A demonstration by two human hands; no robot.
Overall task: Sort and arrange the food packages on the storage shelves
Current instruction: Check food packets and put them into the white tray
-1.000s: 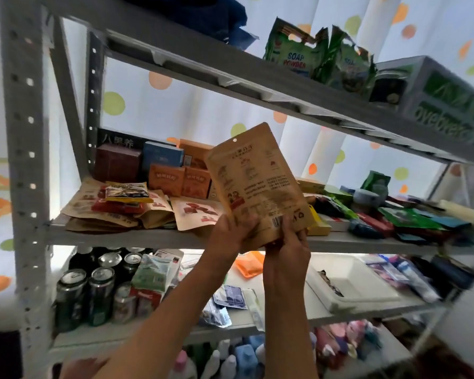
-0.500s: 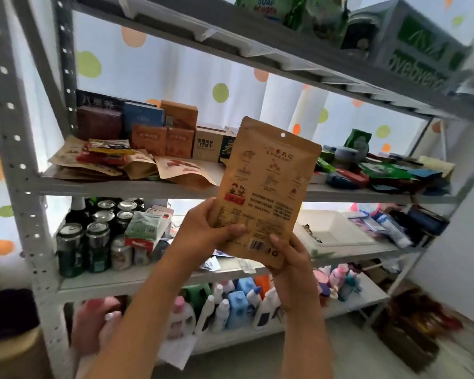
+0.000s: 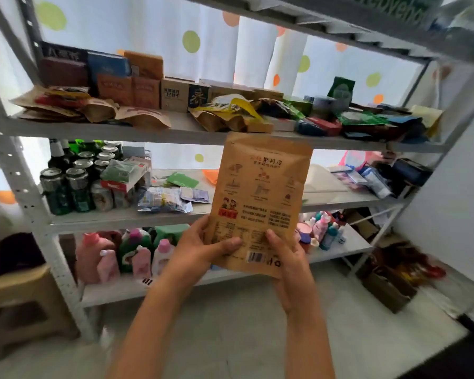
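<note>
I hold a brown kraft food pouch [image 3: 260, 192] upright in front of the grey metal shelving [image 3: 175, 132], its printed back with a barcode facing me. My left hand [image 3: 200, 250] grips its lower left edge, thumb across the face. My right hand [image 3: 288, 258] grips the lower right corner. On the upper shelf lie more brown pouches [image 3: 74, 105] at the left, small boxes [image 3: 137, 83] behind them, and mixed green, red and blue packets [image 3: 367, 121] at the right.
The middle shelf holds cans and bottles [image 3: 74, 181], a tissue pack [image 3: 123, 173] and loose sachets [image 3: 164, 199]. Detergent bottles [image 3: 126, 255] fill the bottom shelf. A tan plastic stool [image 3: 22, 302] stands at the left. Bags [image 3: 394, 274] sit on the floor at the right.
Both hands have brought the pouch down from the upper shelf's height to the middle shelf's height. The view has tilted downward, showing the floor.
</note>
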